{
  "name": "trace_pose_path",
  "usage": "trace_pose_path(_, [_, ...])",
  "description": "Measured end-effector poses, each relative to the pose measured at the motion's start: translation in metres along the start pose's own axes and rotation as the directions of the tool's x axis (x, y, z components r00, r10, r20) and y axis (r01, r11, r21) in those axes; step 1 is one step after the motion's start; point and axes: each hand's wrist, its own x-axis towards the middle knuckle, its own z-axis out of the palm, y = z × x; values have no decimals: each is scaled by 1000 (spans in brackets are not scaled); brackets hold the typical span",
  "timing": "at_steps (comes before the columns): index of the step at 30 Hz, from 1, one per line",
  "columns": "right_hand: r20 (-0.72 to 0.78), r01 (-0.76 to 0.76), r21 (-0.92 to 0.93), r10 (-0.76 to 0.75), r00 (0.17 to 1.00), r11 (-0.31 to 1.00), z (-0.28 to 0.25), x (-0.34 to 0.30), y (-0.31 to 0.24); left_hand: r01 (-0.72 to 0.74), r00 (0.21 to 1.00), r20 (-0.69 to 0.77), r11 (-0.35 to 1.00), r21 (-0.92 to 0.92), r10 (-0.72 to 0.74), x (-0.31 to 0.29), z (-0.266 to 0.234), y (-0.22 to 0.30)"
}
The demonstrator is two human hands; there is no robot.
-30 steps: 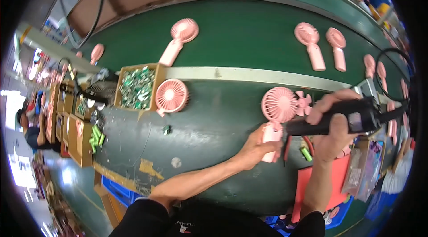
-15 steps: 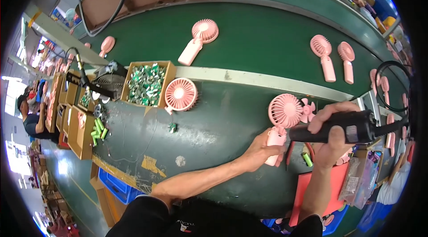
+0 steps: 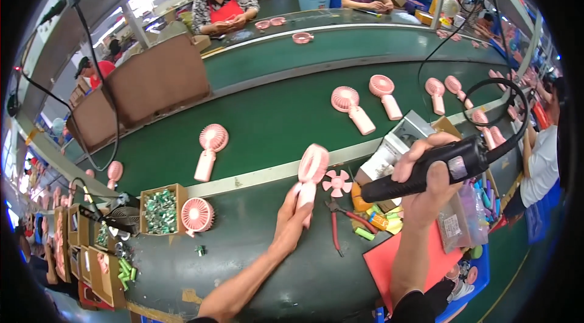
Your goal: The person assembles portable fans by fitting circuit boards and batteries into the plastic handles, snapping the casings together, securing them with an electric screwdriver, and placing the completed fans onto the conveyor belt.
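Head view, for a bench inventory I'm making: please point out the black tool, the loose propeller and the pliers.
Black tool (image 3: 420, 177): head view, middle of its body.
Propeller (image 3: 337, 183): head view, its hub.
Pliers (image 3: 335, 233): head view, left red handle.

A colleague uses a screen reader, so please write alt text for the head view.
A person's left hand holds a pink handheld fan, the right hand a black corded tool, above a dark bench. Red-handled pliers and a pink propeller lie nearby; more pink fans rest on the green belt beyond.
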Motion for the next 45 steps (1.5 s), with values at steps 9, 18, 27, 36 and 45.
trace_pose_path(9, [11,56,19,-56,998,998,3,-2,-11,-321,871,112,381,867,479,164,-16,26])
trace_pose_path(18, [-228,-25,-192,-20,973,981,-10,22,-15,154,962,-84,-267,951,258,128,-133,114])
trace_pose_path(27, [-150,-62,-326,13,989,943,-16,24,-2,250,962,-272,471,846,-22,152,-195,84])
trace_pose_path(36, [-131,-117,-418,67,989,901,-12,26,14,157,981,129,983,-94,-145,38,-63,38])
trace_pose_path(45, [-119,-150,-489,104,987,859,-15,26,23,242,958,220,932,-271,-185,-48,12,-12])
